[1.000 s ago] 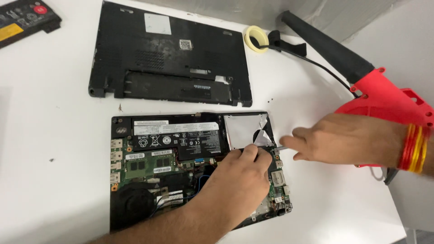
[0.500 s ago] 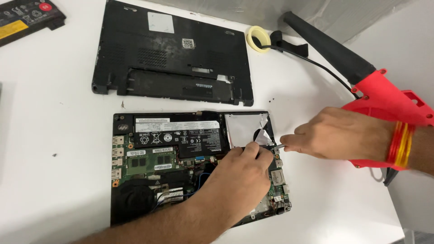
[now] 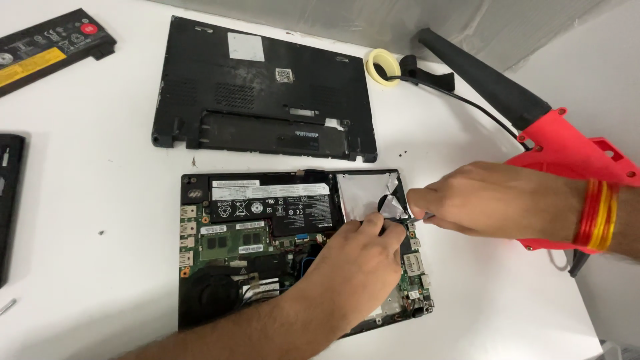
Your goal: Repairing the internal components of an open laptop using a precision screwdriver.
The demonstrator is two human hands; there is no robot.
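A: State the position of the laptop (image 3: 267, 247).

B: It lies opened, internals up, near the front edge of the table (image 3: 100, 193), about midway along it. Its battery (image 3: 270, 203), memory module (image 3: 233, 241) and fan (image 3: 212, 293) are exposed. A silver drive (image 3: 363, 193) sits in the bay at the laptop's back right corner.

A: Left hand?

B: The left hand (image 3: 357, 263) rests over the right half of the laptop. Its fingers are curled, with the fingertips (image 3: 381, 223) touching the front edge of the drive. Whether they grip anything cannot be told.

A: Right hand?

B: The right hand (image 3: 483, 200) comes in from the right edge of the table. It is closed in a pinch on a thin tool (image 3: 417, 217), whose tip meets the right edge of the drive, just beside the left fingertips. Red and yellow bangles (image 3: 597, 213) sit on that wrist.

A: Surrounding items?

B: The bottom cover (image 3: 267, 87) lies flat behind the laptop, towards the back edge, apart from it. A second battery (image 3: 50, 47) lies at the back left corner. A tape roll (image 3: 385, 65) stands near the back edge, right of the cover. A blower (image 3: 527, 120), black nozzle and red body, lies along the right side, its body partly behind the right hand. A dark object (image 3: 10, 200) lies at the left edge; its kind cannot be told.
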